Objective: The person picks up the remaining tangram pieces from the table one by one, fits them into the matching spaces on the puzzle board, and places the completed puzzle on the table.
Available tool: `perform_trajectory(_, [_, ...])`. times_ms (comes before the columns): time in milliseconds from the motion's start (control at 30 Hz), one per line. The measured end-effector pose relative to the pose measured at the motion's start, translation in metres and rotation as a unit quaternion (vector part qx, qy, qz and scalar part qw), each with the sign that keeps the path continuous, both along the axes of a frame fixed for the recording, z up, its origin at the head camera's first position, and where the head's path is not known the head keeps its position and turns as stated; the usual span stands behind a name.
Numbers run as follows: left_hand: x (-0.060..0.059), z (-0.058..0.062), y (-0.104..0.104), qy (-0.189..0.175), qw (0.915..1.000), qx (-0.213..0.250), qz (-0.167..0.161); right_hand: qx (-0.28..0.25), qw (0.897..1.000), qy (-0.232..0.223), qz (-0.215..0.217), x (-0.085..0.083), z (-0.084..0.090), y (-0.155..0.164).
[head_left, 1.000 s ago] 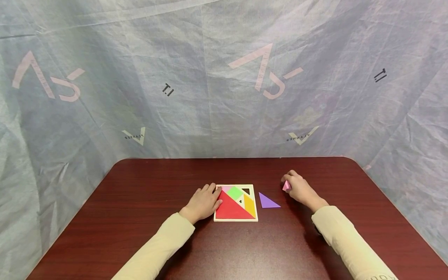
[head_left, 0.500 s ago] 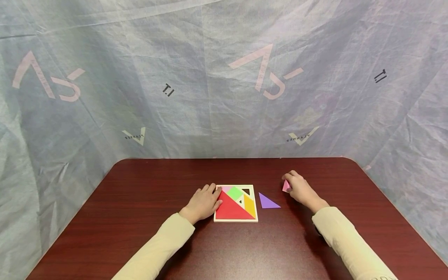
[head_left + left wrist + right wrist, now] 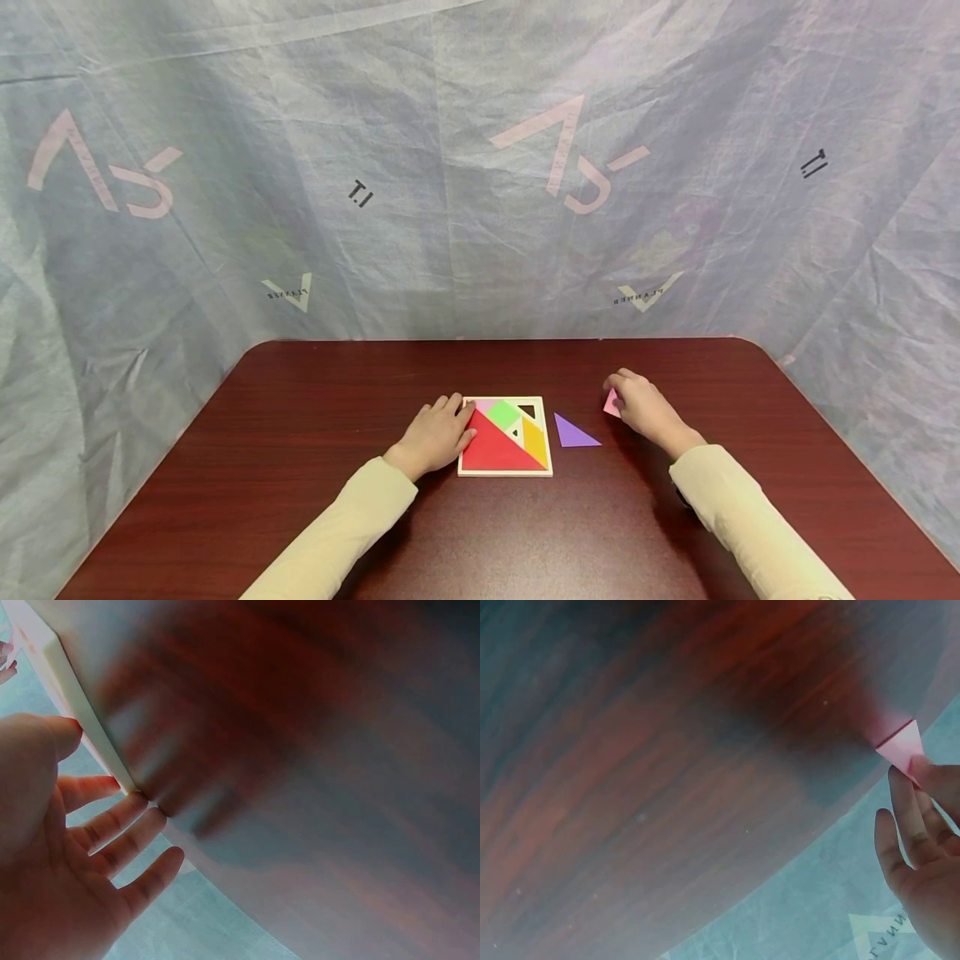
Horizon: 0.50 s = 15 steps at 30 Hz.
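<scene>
A white-framed tangram tray (image 3: 506, 475) lies on the table with a large red triangle (image 3: 498, 446), a green square (image 3: 504, 413), an orange parallelogram (image 3: 534, 440) and a pinkish piece (image 3: 484, 405) in it. Two dark openings show in its right half. My left hand (image 3: 431, 435) rests on the tray's left edge, fingers spread; in the left wrist view the fingertips touch the tray's side (image 3: 82, 712). Right of the tray, my right hand (image 3: 643, 407) pinches a small pink triangle (image 3: 901, 746) between thumb and fingers. Flat between tray and right hand lies a purple triangle (image 3: 574, 432).
The dark red wooden table (image 3: 300, 392) has rounded far corners. A grey fabric curtain (image 3: 465, 208) with printed letters hangs behind it and along both sides.
The pink triangle has turned slightly in my right fingers, and that hand has dipped a little. My left hand, the tray and the purple triangle have stayed in place.
</scene>
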<state>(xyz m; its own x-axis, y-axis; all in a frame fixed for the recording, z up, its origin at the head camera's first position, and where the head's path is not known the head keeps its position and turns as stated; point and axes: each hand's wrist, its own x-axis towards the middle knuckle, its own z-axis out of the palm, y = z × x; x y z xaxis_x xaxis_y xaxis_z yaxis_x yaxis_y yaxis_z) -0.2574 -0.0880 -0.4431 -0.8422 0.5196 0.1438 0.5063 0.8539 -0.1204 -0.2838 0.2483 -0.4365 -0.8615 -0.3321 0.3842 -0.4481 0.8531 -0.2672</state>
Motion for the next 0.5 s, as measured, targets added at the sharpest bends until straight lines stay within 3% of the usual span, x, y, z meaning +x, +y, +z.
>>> perform_trajectory(200, [-0.0001,-0.0005,-0.0003,0.0,1.0,0.0,0.0,0.017,1.0,0.0,-0.021,0.0012,0.0008,-0.0013])
perform_trajectory(500, [0.0003,0.0002,0.0002,0.005,1.0,0.0,0.0,0.033,0.999,0.029,-0.018,0.0022,0.001,-0.0016])
